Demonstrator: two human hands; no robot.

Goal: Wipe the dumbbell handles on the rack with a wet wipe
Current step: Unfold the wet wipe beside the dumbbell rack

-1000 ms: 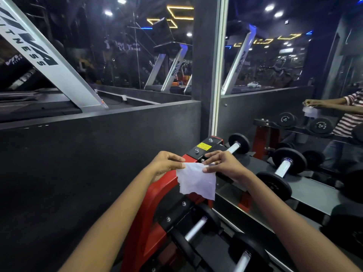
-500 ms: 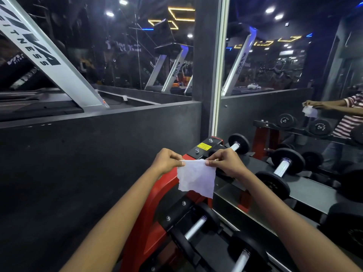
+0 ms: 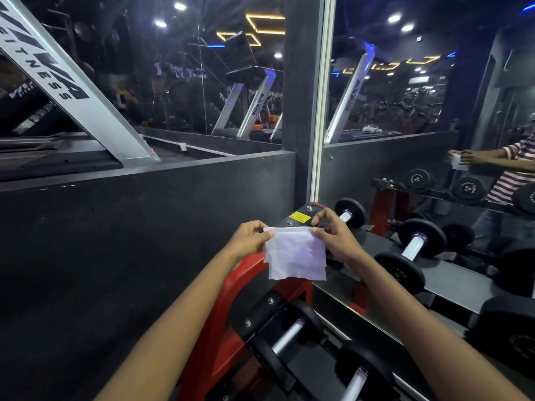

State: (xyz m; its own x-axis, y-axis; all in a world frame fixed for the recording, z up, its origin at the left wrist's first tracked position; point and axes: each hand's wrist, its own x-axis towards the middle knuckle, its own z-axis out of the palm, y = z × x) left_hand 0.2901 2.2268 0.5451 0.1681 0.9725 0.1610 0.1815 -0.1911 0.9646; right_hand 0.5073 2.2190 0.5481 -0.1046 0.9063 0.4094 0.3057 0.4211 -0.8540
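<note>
A white wet wipe [image 3: 295, 253] hangs spread flat in the air just above the red end frame of the dumbbell rack [image 3: 231, 308]. The left hand [image 3: 249, 241] pinches its upper left corner between thumb and curled fingers; the right hand [image 3: 335, 235] pinches the upper right corner likewise. Chrome-handled dumbbells [image 3: 411, 250] lie on the rack's shelves beyond and below the wipe, none touching it.

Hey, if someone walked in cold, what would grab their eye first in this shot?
The white wet wipe at centre, stretched between the left hand and right hand, which pinch its top corners. Behind it rises the red rack, with chrome-handled dumbbells on its shelves toward the right.
</note>
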